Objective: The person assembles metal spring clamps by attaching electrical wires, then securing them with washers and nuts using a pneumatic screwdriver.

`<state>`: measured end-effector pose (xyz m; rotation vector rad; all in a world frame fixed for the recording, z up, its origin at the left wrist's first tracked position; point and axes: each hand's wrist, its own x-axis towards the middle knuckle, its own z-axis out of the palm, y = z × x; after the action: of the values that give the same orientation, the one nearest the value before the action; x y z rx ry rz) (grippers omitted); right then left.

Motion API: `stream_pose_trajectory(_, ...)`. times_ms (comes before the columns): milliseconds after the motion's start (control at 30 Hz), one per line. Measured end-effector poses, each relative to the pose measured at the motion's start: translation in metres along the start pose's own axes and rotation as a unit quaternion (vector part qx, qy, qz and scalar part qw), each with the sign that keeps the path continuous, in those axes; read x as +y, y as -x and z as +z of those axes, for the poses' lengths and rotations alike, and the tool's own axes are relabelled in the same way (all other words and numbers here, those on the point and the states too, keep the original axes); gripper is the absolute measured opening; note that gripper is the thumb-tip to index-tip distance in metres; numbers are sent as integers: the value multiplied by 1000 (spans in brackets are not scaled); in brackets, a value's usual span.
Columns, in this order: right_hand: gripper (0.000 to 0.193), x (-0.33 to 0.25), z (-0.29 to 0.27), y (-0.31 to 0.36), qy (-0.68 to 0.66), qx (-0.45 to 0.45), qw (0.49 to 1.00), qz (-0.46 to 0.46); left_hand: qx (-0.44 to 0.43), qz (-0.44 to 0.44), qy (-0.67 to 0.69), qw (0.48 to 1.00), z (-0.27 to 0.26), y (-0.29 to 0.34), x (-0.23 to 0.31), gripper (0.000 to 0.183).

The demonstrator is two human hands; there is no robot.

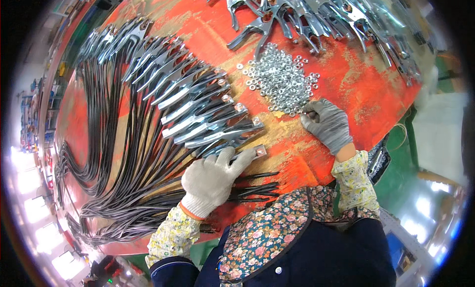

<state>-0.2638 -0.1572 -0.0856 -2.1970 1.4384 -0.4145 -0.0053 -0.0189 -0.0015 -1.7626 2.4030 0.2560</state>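
My left hand (pixel 209 182), in a white knitted glove, is closed on the nearest spring clamp (pixel 260 152), a metal earth clamp with a copper-coloured piece at its jaw. Most of that clamp is hidden under the fingers. My right hand (pixel 327 125), in a grey glove, has its thumb and fingertips pinched together at the near edge of a heap of small metal nuts (pixel 283 80). What lies between those fingertips is too small to make out. Beyond my left hand, a curved row of similar clamps (pixel 185 89) lies side by side, with black cables (pixel 131 138) running from them.
A large pile of loose clamps (pixel 302 14) covers the far side of the worn red table (pixel 346 79). Cut cable ends (pixel 257 188) lie by my left wrist, close to the floral apron (pixel 267 227). Green floor (pixel 401 148) shows past the table's right edge.
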Motion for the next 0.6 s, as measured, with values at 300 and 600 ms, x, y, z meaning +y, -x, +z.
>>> stream_pose_trajectory(300,13,-61,25,19,-243,-107,945,-189,-25,2,14,1000,4,2,-1,60)
stream_pose_trajectory(600,19,-56,17,2,-192,-187,927,-261,-34,-3,10,999,3,2,-2,59)
